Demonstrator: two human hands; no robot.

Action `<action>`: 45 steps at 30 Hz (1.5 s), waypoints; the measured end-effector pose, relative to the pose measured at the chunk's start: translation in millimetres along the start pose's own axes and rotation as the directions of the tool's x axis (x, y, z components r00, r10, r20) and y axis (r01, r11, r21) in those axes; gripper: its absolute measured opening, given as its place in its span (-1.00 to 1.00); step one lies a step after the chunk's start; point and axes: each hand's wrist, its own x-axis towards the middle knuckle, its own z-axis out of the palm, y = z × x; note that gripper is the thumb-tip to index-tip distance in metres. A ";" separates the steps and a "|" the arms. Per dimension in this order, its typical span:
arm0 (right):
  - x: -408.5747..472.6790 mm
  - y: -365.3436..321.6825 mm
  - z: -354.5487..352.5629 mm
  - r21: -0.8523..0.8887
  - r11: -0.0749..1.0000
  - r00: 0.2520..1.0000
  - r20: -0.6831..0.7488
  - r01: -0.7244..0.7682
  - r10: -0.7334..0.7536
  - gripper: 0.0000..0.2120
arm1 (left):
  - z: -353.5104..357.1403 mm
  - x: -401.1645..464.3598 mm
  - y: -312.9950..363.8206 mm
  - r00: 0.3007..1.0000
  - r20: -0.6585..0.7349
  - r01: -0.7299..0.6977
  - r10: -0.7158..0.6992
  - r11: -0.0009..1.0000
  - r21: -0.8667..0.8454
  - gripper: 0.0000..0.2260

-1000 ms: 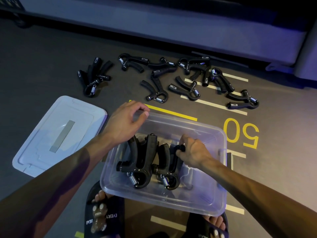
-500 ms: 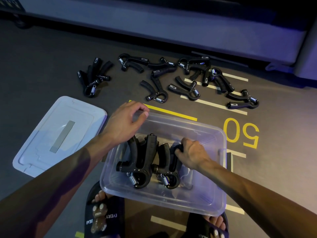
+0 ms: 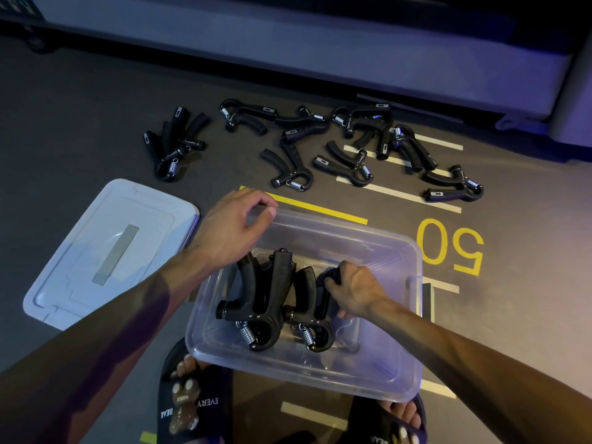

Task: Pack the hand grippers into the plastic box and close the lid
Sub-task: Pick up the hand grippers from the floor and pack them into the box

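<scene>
Two feet in black slippers [image 3: 192, 408] show at 6 o'clock, right at the bottom edge. Just past them sits the clear plastic box [image 3: 413, 341] on the dark floor [image 3: 80, 100]. Two black hand grippers stand side by side in the box with their springs near the person. The left gripper in the box [image 3: 259, 302] stands alone, with no hand on it. The right hand [image 3: 354, 291] is down inside the box, and its fingers are curled around the handle of the right gripper in the box [image 3: 312, 312]. The left hand [image 3: 230, 229] is at the box's far left corner, at about 11 o'clock from the box middle. Its fingers and thumb are bent and pinch the rim there. The white lid [image 3: 80, 267] lies flat on the floor at 9 o'clock, just beside the box and not on it. A big yellow "50" [image 3: 448, 245] is painted on the floor at 3 o'clock. Farther off, from 11 to 2 o'clock, many more loose grippers [image 3: 320, 145] lie spread on the floor. Some touch or cross each other. Behind them at 12 o'clock runs a long pale ledge [image 3: 288, 49]
</scene>
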 end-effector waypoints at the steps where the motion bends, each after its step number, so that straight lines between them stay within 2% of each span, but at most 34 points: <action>1: -0.2 0.0 -0.4 0.002 1.000 1.000 -0.001 0.001 -0.001 -0.82 | -0.1 0.1 -0.2 1.000 0.001 0.003 -0.003 1.000 0.001 -0.79; 10: -0.3 0.7 -1.2 -0.026 1.000 1.000 0.007 0.004 -0.004 -0.80 | 0.1 0.2 -2.0 1.000 0.010 0.001 -0.001 1.000 0.003 -0.80; 15: -0.2 -2.9 -0.6 -0.062 0.998 0.999 0.020 -0.026 0.027 -0.61 | -0.4 0.2 -1.1 1.000 0.012 0.000 0.000 1.000 0.002 -0.80; 20: 3.8 -8.5 -6.4 0.046 0.988 0.984 0.110 -0.146 0.140 -0.58 | 0.3 0.3 -0.8 1.000 0.007 -0.004 0.004 1.000 0.003 -0.80; 23: 9.9 -7.6 -1.3 0.064 0.987 0.985 0.107 -0.145 0.137 -0.45 | 0.4 0.5 -0.8 1.000 0.007 -0.011 0.010 1.000 0.011 -0.80; 25: 10.7 -7.8 0.1 0.053 0.988 0.984 0.107 -0.147 0.141 -0.50 | 0.8 0.7 -0.5 1.000 0.007 -0.016 0.016 1.000 0.016 -0.81; 28: 9.5 -9.4 -2.5 0.170 0.965 0.973 0.155 -0.198 0.172 -0.64 | 0.7 1.1 -0.4 1.000 0.009 -0.018 0.017 0.999 0.028 -0.81; 36: 4.8 -11.0 -6.8 0.306 0.909 0.954 0.193 -0.282 0.231 -0.75 | 0.4 1.1 1.4 1.000 0.007 -0.012 0.012 1.000 0.029 -0.79; 40: 2.5 -10.9 -7.5 0.369 0.879 0.950 0.192 -0.301 0.245 -0.87 | 0.1 0.8 1.4 1.000 0.010 -0.015 0.014 0.999 0.036 -0.80; 45: 2.7 -10.4 -3.6 0.354 0.891 0.956 0.175 -0.286 0.237 -0.83 | -0.3 0.7 2.1 1.000 0.010 -0.015 0.015 0.999 0.036 -0.79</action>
